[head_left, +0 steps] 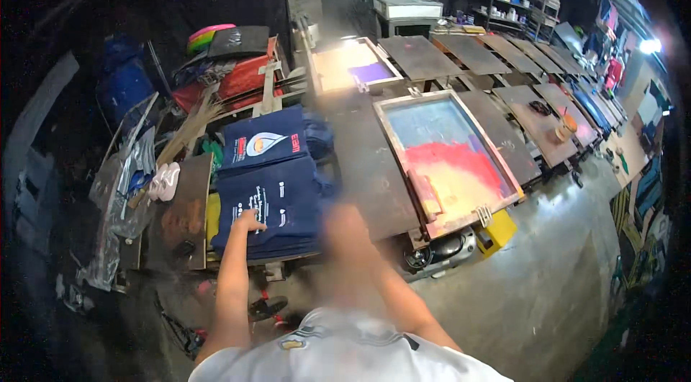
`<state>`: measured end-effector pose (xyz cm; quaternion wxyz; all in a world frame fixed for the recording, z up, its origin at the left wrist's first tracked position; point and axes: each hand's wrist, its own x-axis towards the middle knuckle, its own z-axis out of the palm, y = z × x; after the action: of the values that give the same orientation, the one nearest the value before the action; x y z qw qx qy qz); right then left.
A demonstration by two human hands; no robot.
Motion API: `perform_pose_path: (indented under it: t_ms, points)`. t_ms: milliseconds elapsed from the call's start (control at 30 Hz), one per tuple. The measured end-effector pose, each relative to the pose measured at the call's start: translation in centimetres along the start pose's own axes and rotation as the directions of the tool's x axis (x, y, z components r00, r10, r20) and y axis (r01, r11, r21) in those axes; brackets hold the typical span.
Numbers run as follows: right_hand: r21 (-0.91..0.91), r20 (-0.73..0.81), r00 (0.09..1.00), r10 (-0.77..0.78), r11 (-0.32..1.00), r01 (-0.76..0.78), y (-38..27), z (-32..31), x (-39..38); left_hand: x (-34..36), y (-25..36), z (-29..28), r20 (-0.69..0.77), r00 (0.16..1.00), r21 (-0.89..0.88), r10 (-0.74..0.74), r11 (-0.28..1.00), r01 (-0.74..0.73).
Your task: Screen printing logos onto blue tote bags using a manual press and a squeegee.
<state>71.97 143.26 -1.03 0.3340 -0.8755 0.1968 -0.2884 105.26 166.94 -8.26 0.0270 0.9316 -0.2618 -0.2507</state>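
Folded navy T-shirts (241, 186) with white print lie in a stack in front of me. My left hand (250, 221) rests on the top shirt at its printed area, the thumb apart from the fingers. Blur covers my right hand (345, 227), which is by the right edge of the stack; its fingers cannot be made out. Just behind lies another pile of navy shirts (241, 144), showing a white drop-shaped print and red lettering.
To the right, a wooden-framed printing screen (461, 159) bears red and yellow ink. Another screen (356, 69) and rows of dark printing boards (421, 56) stand beyond. A brown container (566, 128) sits on one board. Pale slippers (165, 182) are at the left, above a yellow box (498, 233) near the floor.
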Motion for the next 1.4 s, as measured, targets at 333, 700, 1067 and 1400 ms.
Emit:
perform_pose_path:
  t_ms: [333,700,1067,1400]
  points:
    - [-0.228,0.013,0.983,-0.184,0.956,0.182,4.6,9.0,6.5,2.7,3.0,-2.5,0.139,0.972,0.205,-0.187,0.966,0.157]
    - [0.509,0.368,0.905,0.213,0.768,-0.388,1.4,3.2,13.9,5.2,2.8,-2.9,0.312,0.917,0.203,-0.249,0.960,0.192]
    - [-0.268,0.330,0.938,-0.103,0.943,0.197,1.4,1.4,17.0,3.0,3.2,-4.5,0.239,0.958,0.206,-0.157,0.973,0.108]
    - [-0.570,0.444,0.871,0.208,0.816,0.096,6.9,0.6,15.1,3.3,3.2,-4.3,0.208,0.970,0.145,-0.121,0.985,0.092]
